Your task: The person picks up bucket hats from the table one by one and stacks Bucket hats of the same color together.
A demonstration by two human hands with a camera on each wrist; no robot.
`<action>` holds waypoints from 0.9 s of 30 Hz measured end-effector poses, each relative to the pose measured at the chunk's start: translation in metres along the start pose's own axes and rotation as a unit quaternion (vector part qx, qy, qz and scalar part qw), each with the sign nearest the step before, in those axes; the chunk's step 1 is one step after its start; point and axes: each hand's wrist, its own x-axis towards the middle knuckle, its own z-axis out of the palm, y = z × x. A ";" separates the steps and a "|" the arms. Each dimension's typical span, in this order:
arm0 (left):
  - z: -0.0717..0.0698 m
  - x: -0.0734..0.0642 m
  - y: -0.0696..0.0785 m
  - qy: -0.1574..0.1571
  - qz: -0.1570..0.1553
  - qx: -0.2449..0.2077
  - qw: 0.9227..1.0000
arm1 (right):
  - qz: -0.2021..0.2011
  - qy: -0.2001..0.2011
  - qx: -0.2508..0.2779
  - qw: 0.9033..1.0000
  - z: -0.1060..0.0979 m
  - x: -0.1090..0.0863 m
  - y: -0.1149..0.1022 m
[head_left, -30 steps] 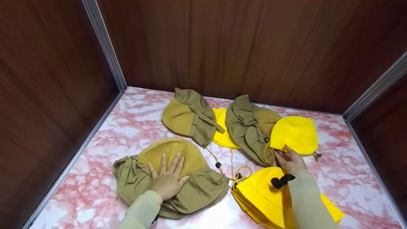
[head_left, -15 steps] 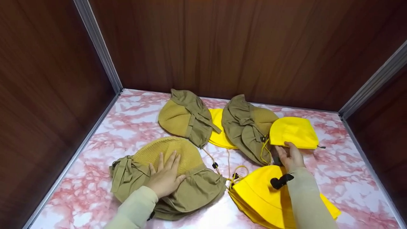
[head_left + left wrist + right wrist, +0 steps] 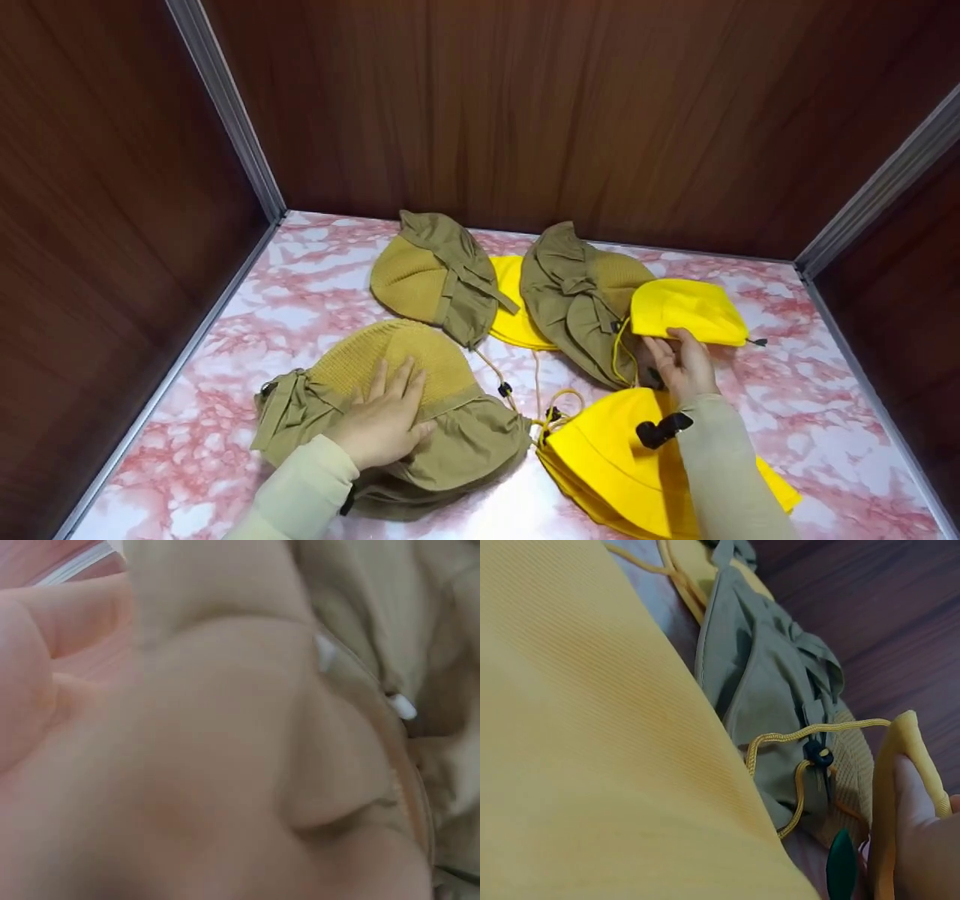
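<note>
My left hand rests with its fingers spread on a large khaki sun hat with a mustard mesh crown. In the left wrist view, khaki cloth fills much of the picture, blurred. My right hand pinches the near edge of a small yellow hat at the right, thumb on top. The right wrist view shows the thumb tucked against the yellow edge, with a yellow cord and a dark cord stopper beside it. The undersides of the fingers are partly hidden.
Behind lie two more khaki hats with a yellow one partly beneath. Folded yellow hats lie under the right forearm. Loose cords cross the marbled table. Brown panels enclose the back and sides.
My right hand has lifted the near edge of the small yellow hat slightly, and the hat looks flatter and tilted. My left hand has slid a little toward me on the khaki hat.
</note>
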 end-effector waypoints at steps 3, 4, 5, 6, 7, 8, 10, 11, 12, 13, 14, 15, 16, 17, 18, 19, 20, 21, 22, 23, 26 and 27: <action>-0.002 -0.007 0.002 -0.012 0.009 0.000 1.000 | -0.006 -0.007 -0.007 1.000 0.000 -0.006 0.000; -0.002 -0.008 0.003 -0.017 0.011 0.000 1.000 | -0.007 -0.008 -0.010 1.000 0.000 -0.008 -0.001; -0.002 -0.010 0.003 -0.021 0.014 0.001 1.000 | -0.007 -0.006 -0.013 1.000 0.000 -0.010 -0.001; -0.002 -0.011 0.003 -0.024 0.015 0.003 1.000 | -0.009 -0.005 -0.017 1.000 0.000 -0.012 -0.001; -0.003 -0.012 0.004 -0.025 0.016 0.008 1.000 | -0.009 -0.005 -0.017 1.000 0.000 -0.014 -0.001; -0.003 -0.012 0.004 -0.026 0.017 0.013 0.999 | -0.011 -0.009 -0.021 1.000 -0.001 -0.016 -0.002; -0.003 -0.011 0.005 -0.021 0.017 0.020 0.999 | -0.014 -0.019 -0.028 0.999 -0.001 -0.019 -0.002; -0.004 -0.010 0.007 -0.016 0.018 0.023 0.999 | -0.015 -0.024 -0.030 0.999 -0.001 -0.021 -0.002; -0.005 -0.009 0.008 -0.009 0.019 0.026 0.999 | -0.015 -0.031 -0.032 0.999 -0.002 -0.022 -0.001; -0.005 -0.007 0.010 -0.002 0.020 0.026 0.999 | -0.015 -0.038 -0.035 0.999 -0.002 -0.024 -0.001; -0.005 -0.005 0.011 0.005 0.023 0.023 0.999 | -0.014 -0.044 -0.038 0.998 -0.002 -0.026 0.000; -0.005 -0.003 0.014 0.013 0.027 0.018 0.999 | -0.014 -0.049 -0.040 0.998 -0.002 -0.027 0.001; -0.004 -0.001 0.016 0.021 0.032 0.011 0.999 | -0.015 -0.054 -0.044 0.998 -0.002 -0.029 0.002; -0.003 0.002 0.018 0.029 0.038 0.002 0.999 | -0.020 -0.059 -0.050 0.997 -0.002 -0.030 0.004; -0.001 0.004 0.020 0.034 0.046 -0.010 0.998 | -0.028 -0.064 -0.059 0.996 -0.003 -0.032 0.006; 0.002 0.007 0.023 0.038 0.055 -0.026 0.997 | -0.036 -0.070 -0.066 0.995 -0.003 -0.033 0.008; 0.005 0.010 0.025 0.041 0.065 -0.040 0.996 | -0.046 -0.077 -0.074 0.993 -0.004 -0.034 0.011; 0.009 0.012 0.028 0.043 0.074 -0.054 0.995 | -0.056 -0.084 -0.082 0.991 -0.004 -0.035 0.013; 0.012 0.015 0.031 0.043 0.084 -0.070 0.993 | -0.066 -0.094 -0.088 0.990 -0.005 -0.037 0.015; 0.016 0.017 0.033 0.042 0.094 -0.086 0.991 | -0.073 -0.102 -0.091 0.988 -0.007 -0.038 0.018; 0.027 0.025 0.043 0.043 0.116 -0.131 0.984 | -0.084 -0.121 -0.102 0.984 -0.011 -0.042 0.025; 0.030 0.027 0.046 0.041 0.120 -0.149 0.981 | -0.087 -0.125 -0.104 0.983 -0.012 -0.044 0.027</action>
